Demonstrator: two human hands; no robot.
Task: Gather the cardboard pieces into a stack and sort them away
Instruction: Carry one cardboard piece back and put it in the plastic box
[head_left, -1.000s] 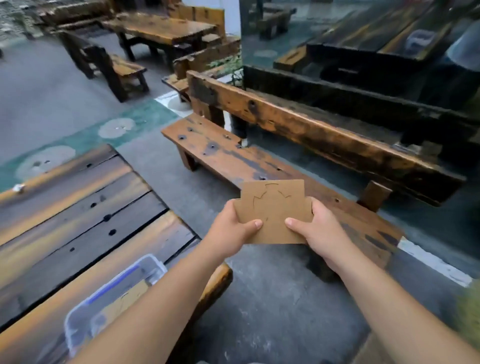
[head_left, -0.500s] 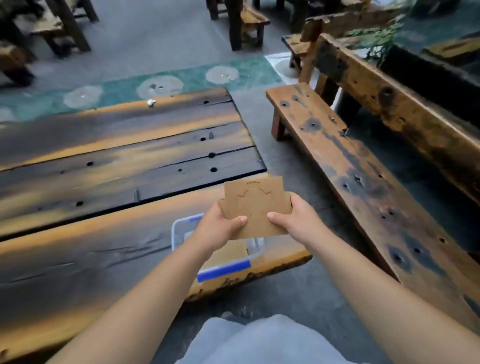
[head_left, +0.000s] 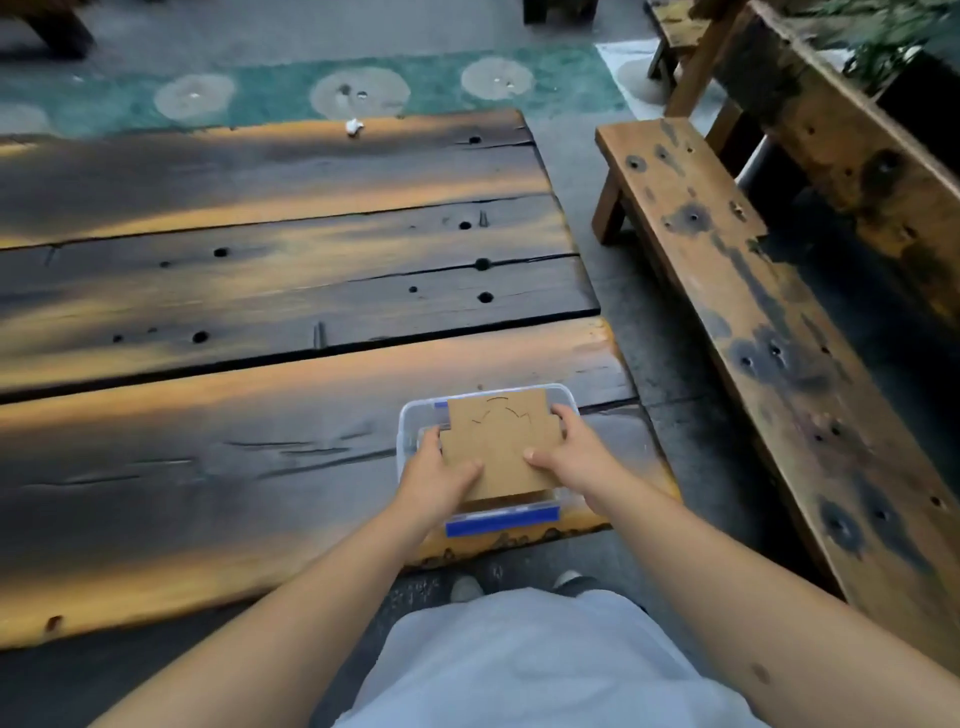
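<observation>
1. Fingers of the left hand (head_left: 434, 480) and the right hand (head_left: 574, 457) grip the stack of cardboard pieces (head_left: 498, 441) at its two sides, thumbs on top.
2. This stack sits over the open clear plastic box (head_left: 408, 415), partly inside it.
3. That box, with a blue strip (head_left: 503, 521) on its near wall, stands on the wooden worktop (head_left: 260, 415), at the near right corner.
4. Right of the box stands a wooden bench (head_left: 753, 312).
</observation>
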